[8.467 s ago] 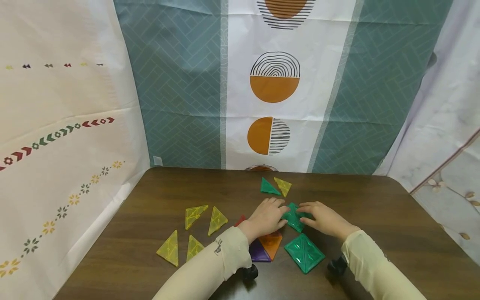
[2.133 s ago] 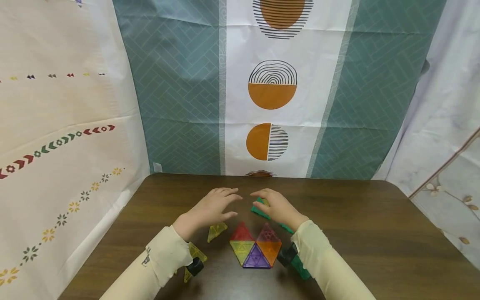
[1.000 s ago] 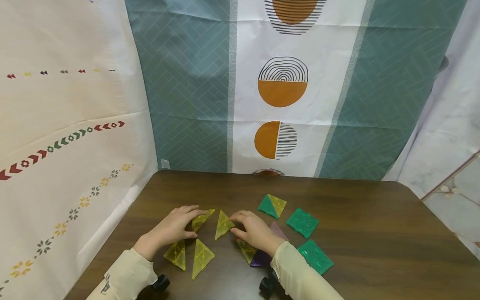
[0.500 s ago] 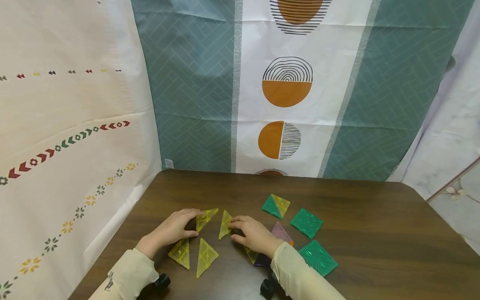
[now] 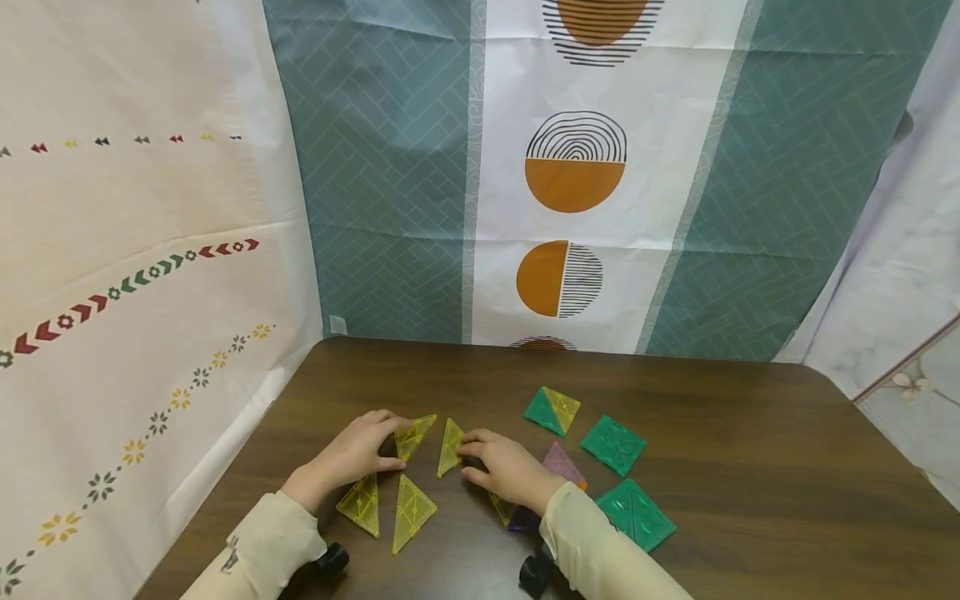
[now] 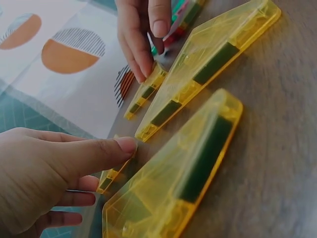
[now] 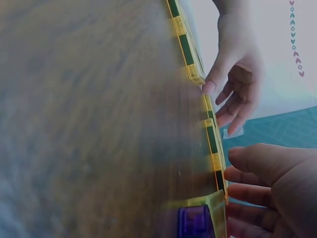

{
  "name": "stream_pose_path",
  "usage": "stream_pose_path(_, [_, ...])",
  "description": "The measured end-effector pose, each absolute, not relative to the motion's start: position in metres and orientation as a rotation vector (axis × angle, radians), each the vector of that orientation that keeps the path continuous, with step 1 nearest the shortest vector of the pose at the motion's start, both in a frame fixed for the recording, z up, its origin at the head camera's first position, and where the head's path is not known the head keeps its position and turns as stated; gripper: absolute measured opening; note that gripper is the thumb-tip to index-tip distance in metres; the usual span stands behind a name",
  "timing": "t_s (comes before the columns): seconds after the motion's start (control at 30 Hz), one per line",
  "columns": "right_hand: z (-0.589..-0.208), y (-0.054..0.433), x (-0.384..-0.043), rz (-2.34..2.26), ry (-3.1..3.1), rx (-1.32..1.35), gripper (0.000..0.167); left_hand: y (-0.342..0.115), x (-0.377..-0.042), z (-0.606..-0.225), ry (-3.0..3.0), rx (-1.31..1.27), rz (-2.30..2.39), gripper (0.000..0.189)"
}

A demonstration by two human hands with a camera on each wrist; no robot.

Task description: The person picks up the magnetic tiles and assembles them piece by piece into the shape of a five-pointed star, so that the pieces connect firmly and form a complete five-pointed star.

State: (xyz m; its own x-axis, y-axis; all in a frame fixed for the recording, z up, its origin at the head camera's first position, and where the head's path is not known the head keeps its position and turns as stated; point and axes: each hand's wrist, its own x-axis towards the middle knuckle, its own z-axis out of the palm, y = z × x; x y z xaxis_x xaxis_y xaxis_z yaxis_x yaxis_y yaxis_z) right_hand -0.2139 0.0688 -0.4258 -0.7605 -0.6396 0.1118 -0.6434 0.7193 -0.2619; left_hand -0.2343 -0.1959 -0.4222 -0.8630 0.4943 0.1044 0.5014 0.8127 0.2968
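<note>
My left hand (image 5: 352,452) pinches a yellow triangular magnetic tile (image 5: 415,435) between thumb and fingers; the left wrist view shows the thumb (image 6: 106,151) along its edge. Just right of it, my right hand (image 5: 510,469) rests its fingertips at the right corner of another yellow triangle (image 5: 448,450), thumb spread a little apart. Nearer me lie two more yellow triangles, one (image 5: 362,504) below the left hand and one (image 5: 411,514) between the hands. Under my right hand and sleeve, tiles in pink (image 5: 561,467), purple (image 5: 525,520) and yellow (image 5: 502,507) are partly hidden.
To the right lie two green squares, one farther (image 5: 613,445) and one nearer (image 5: 636,515), the nearer made of two triangles. Behind them is a green-and-yellow square (image 5: 552,411). The brown table (image 5: 712,433) ends at a hanging patterned cloth (image 5: 390,208).
From the green tiles on the right, both hands have moved left to the yellow triangles. The loose green and yellow triangles at the back now form a square. Lately the left hand's tile has shifted slightly.
</note>
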Motion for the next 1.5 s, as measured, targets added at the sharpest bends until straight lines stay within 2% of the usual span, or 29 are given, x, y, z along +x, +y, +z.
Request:
stream_pose_path(0.97, [-0.428,0.057,-0.215,0.339,-2.829,1.058,0.032,-0.173,-0.234,-0.422,-2.968,-0.839,-0.497,0.058])
stream_pose_path(1.5, [-0.427,0.052,-0.213,0.339,-2.847,1.007,0.032,-0.160,-0.225,-0.426,-2.845,-0.883,-0.235,0.058])
